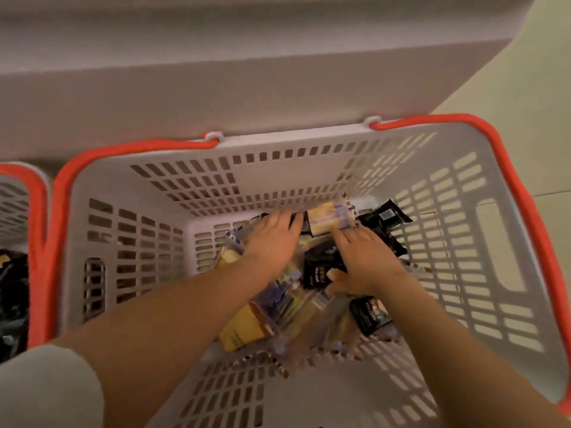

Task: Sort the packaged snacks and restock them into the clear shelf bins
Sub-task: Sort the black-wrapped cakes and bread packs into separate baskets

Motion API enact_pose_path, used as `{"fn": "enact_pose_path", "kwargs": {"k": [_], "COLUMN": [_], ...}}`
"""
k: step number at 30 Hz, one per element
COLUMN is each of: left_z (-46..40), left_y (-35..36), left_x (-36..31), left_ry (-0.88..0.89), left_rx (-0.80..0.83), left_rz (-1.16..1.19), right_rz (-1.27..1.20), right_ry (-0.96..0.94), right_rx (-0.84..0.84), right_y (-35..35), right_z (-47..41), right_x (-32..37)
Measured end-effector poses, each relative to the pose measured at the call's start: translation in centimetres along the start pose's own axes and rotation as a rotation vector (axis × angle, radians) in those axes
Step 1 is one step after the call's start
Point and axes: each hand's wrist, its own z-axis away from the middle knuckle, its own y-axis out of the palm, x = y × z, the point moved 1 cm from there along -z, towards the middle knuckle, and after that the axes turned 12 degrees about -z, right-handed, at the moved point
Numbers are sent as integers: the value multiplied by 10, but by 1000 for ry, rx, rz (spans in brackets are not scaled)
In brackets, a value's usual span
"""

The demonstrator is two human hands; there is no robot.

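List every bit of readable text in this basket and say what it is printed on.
"DRYCAKE": gold print on the black packet between the hands.
"DRYCAKE", less sharp: on the black packet under the right wrist.
Blue print on the cream packet at the basket's far wall: too blurred to read.
Print on the yellow box: too blurred to read.

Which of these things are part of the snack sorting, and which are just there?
Part of the job: left hand, right hand, black snack packets, yellow snack packets, grey basket holding them.

Just there: second basket at the left edge, pale floor.
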Motion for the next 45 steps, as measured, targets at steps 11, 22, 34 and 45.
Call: {"fn": "enact_pose_path", "kwargs": {"k": [11, 22, 34, 45], "left_z": [41, 48, 39, 64], "left_y": [-9, -21, -12, -22], "left_x": [13, -4, 13, 21], "left_ry": [-177, -273, -178, -113], "left_rx": [-128, -28, -112, -100], "left_rz": [996, 1807, 924, 919], "right_rz": [-717, -1431, 220, 349], "right_ry": [187, -19, 217, 336], "right_rx": [-206, -20, -170, -31], "right_y": [-18, -31, -18, -23], "right_z": [10, 30, -7, -14], "right_x": [21, 71, -43, -15]}}
